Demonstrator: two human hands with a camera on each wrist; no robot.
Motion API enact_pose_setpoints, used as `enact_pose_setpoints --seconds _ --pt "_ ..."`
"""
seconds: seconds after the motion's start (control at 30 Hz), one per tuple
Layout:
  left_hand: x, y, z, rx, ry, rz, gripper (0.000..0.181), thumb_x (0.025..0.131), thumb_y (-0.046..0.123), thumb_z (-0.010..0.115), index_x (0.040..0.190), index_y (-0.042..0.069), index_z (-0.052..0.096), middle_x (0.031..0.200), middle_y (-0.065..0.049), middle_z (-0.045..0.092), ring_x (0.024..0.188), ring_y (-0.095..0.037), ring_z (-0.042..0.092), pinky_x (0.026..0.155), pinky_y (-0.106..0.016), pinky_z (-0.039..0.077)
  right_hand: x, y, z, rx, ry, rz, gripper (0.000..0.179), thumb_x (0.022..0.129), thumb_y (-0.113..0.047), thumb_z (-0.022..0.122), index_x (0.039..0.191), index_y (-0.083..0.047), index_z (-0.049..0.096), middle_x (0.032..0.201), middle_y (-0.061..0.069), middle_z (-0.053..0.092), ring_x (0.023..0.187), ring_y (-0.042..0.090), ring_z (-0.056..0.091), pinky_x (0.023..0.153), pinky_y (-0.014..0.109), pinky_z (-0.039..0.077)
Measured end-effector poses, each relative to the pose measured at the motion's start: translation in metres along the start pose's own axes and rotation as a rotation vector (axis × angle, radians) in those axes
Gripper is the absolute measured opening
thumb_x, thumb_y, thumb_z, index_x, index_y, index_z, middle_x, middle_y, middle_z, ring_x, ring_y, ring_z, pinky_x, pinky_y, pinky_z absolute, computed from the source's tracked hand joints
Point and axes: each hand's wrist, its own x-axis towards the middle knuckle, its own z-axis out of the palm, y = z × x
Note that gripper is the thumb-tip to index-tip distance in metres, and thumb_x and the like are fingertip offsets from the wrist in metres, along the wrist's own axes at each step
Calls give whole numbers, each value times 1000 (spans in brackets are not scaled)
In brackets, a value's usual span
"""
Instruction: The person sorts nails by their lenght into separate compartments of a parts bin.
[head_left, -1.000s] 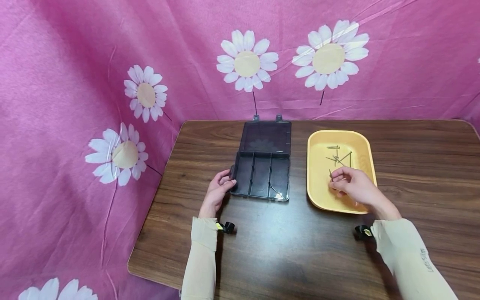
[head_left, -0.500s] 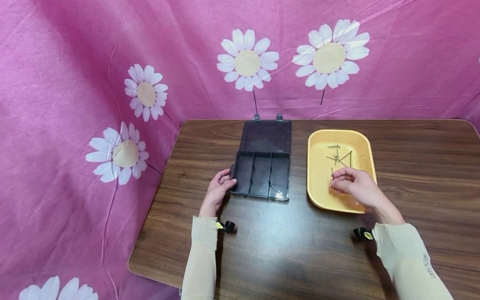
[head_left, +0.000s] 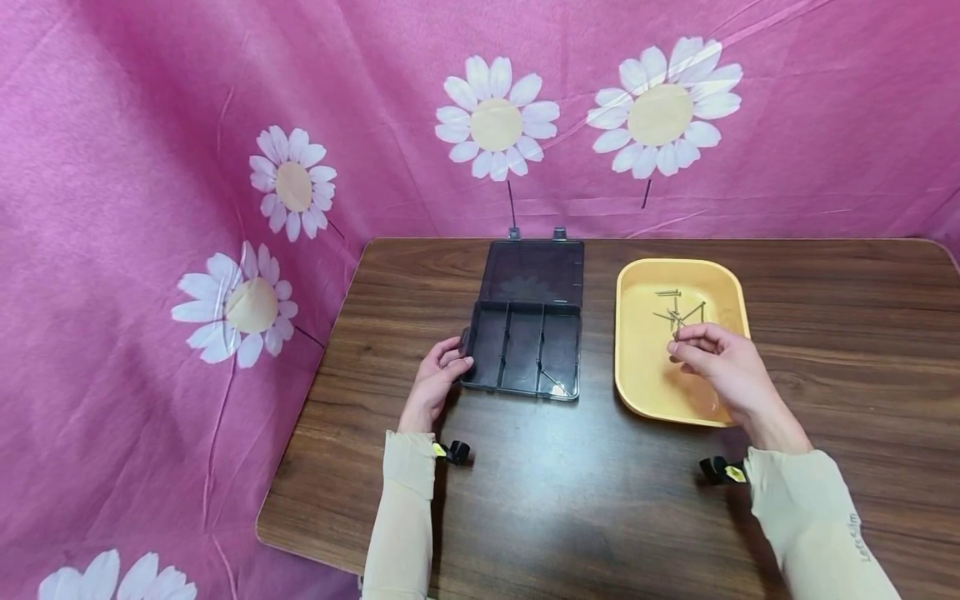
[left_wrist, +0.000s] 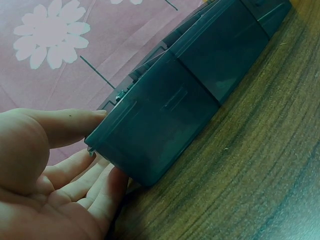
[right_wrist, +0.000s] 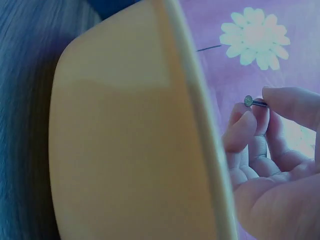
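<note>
A dark, see-through compartment box (head_left: 486, 346) lies with its lid (head_left: 532, 271) folded back. My left hand (head_left: 435, 383) grips its left side, thumb on the rim and fingers against the outer wall, as the left wrist view also shows. One nail (head_left: 553, 382) rests in the right-hand compartment. Over the yellow tray (head_left: 637, 392), my right hand (head_left: 723, 367) pinches a nail (right_wrist: 248, 101) between thumb and fingertips; its flat round head shows in the right wrist view. Several more nails (head_left: 667, 292) lie loose on the tray's floor, just beyond the fingertips.
Box and tray stand side by side on a brown wood-grain table (head_left: 555, 508), a narrow strip apart. Behind and to the left hangs a pink cloth (head_left: 390, 100) with daisies. A small black camera (head_left: 459, 452) sits at the left wrist, another (head_left: 712, 471) at the right.
My right hand has shifted slightly right and away from me with the pinched nail, closer to the loose nails. My left hand and the box have stayed in place.
</note>
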Motion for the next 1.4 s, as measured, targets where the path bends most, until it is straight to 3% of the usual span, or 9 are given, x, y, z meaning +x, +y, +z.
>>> enact_pose_setpoints --seconds 0.23,0.47,0.67,0.93,1.2,1.4 --pt "-1 2 -1 -8 -33 -3 53 81 -1 60 130 4 39 126 -26 48 86 -5 58 78 -16 42 0 -2 8 170 -25 -38 11 82 4 58 90 -4 60 80 -2 65 72 7 63 62 19 50" --pt "-1 1 -1 -7 -12 -3 50 80 -2 61 126 6 44 120 -22 53 85 -6 59 78 -18 43 0 -2 18 293 -47 -44 13 82 7 56 92 -2 60 82 1 65 73 9 63 63 20 50" --pt "-3 4 -2 -8 -22 -6 49 79 -1 61 125 6 45 118 -20 55 84 -6 59 79 -19 43 3 -1 29 289 -25 -17 14 81 5 59 93 -2 61 81 0 65 72 9 62 63 20 50" --pt "0 4 -3 2 -12 -17 48 79 1 63 124 10 47 117 -17 56 88 -8 59 82 -22 42 6 -3 43 301 -101 -32 14 82 6 57 93 -2 61 84 1 65 74 9 62 65 20 51" --pt "2 2 -3 -8 -8 -10 48 79 -1 62 124 9 47 115 -16 57 86 -7 59 80 -21 43 11 -4 61 218 -90 -41 13 81 4 60 93 -1 61 82 0 65 74 8 62 65 21 51" --pt "2 0 -2 -18 -11 2 48 80 -2 61 125 7 45 116 -19 56 84 -6 60 78 -19 43 15 -4 74 82 -71 -61 16 80 2 61 90 -9 63 80 -3 64 75 5 60 66 19 50"
